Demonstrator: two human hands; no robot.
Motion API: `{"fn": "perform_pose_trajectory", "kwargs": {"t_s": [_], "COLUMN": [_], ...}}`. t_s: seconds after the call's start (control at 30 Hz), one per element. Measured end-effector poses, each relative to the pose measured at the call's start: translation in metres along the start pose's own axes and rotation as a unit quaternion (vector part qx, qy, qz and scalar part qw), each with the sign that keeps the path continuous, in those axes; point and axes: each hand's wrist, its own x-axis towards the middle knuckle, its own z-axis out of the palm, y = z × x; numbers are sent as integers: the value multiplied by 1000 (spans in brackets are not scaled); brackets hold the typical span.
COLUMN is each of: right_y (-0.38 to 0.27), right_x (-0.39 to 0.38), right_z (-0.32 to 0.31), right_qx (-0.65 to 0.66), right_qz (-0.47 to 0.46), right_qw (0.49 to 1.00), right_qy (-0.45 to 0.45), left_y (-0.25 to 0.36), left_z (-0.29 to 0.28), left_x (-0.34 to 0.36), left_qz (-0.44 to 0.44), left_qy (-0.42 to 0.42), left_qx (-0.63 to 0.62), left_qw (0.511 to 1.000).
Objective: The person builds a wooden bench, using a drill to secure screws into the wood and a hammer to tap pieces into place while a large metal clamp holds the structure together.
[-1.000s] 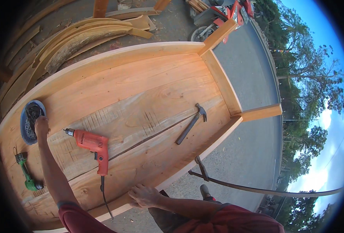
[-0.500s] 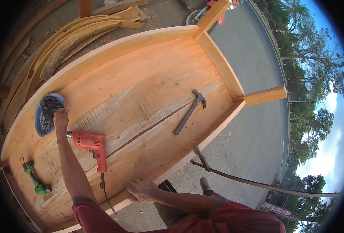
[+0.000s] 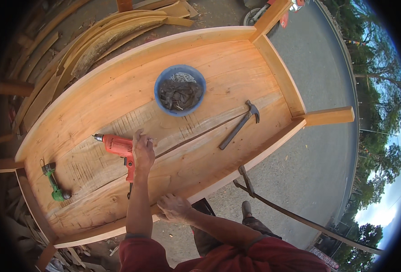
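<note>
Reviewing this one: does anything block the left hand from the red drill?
Nothing visible does. The left hand overlaps the rear of the red drill in this view, though contact can't be confirmed. The blue basin and hammer lie farther right, out of the way.

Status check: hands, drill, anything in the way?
Left hand at red drill, contact unclear. Right hand on near side board. Drill lies on planks; blue basin, hammer both apart from it.
</note>
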Motion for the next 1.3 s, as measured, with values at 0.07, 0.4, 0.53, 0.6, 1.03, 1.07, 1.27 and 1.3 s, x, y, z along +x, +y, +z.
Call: {"fn": "perform_pose_trajectory", "kwargs": {"t_s": [0.07,0.4,0.53,0.6,1.03,1.07,1.27,1.3], "right_y": [0,-4,6,17,-30,-18,115,144], "right_x": [-5,-2,-12,-23,-283,-313,-495,-527], "right_z": [3,1,13,3,-35,-36,-64,-78], "right_qx": [0,-15,18,128,844,842,767,770], "right_qz": [-7,-12,-34,-9,98,91,228,235], "right_qw": [1000,1000,997,989,516,520,572,573], "right_qy": [-7,-1,72,67,-106,-112,-179,-151], "left_y": [-31,-47,9,55,281,280,398,416], "left_z": [-36,-85,-102,-115,47,77,210,231], "left_x": [-37,-117,-115,-137,-529,-557,-642,-647], "left_qz": [-26,-250,-212,-236,2,-51,-237,-221], "left_qy": [88,-17,22,14,124,85,45,72], "left_qx": [94,-139,-166,-238,142,50,-331,-328], "left_qw": [991,958,963,942,982,994,912,916]}}
